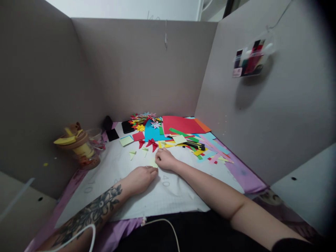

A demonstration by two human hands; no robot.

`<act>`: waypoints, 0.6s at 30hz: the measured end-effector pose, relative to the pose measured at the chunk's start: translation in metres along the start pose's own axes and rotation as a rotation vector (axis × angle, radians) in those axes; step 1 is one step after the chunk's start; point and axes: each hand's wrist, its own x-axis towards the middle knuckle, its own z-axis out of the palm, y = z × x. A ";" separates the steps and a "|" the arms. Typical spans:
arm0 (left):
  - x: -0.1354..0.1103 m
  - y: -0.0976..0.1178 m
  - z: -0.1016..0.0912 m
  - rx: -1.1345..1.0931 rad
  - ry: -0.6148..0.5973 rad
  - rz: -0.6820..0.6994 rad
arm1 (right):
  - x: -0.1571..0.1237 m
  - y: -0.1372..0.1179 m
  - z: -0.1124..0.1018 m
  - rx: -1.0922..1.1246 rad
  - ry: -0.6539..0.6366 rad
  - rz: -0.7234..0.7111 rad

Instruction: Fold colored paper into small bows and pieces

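Note:
A small pale yellow-green square of paper (pixel 153 162) lies on the white sheet between my hands. My left hand (pixel 140 179) rests at its near edge, fingers together and pressed on the paper. My right hand (pixel 165 159) is curled with the fingertips pinched at the paper's right side; what is inside the pinch is partly hidden. Just beyond lie two folded pale green pieces, one of them at the left (pixel 132 154). Red folded paper pieces (pixel 152 144) sit behind them.
Coloured paper strips and a yellow-black cutter knife (pixel 194 145) lie at the right. Behind are red paper sheets (pixel 181 125), a pile of folded stars (pixel 143 120) and a black phone (pixel 127 127). A brown-yellow cup (pixel 85 150) stands left. Grey partitions (pixel 141 70) surround the table.

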 end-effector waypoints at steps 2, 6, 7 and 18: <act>0.000 -0.001 0.001 0.005 -0.004 0.012 | 0.000 0.000 0.000 -0.005 0.000 -0.002; 0.000 0.000 0.003 0.002 0.020 0.033 | -0.001 -0.001 0.001 -0.009 -0.003 -0.002; 0.000 0.001 0.002 0.003 0.025 0.039 | -0.002 -0.001 0.001 -0.005 -0.006 0.002; 0.002 0.016 -0.008 0.102 -0.031 -0.001 | -0.004 0.014 -0.004 -0.106 0.044 0.185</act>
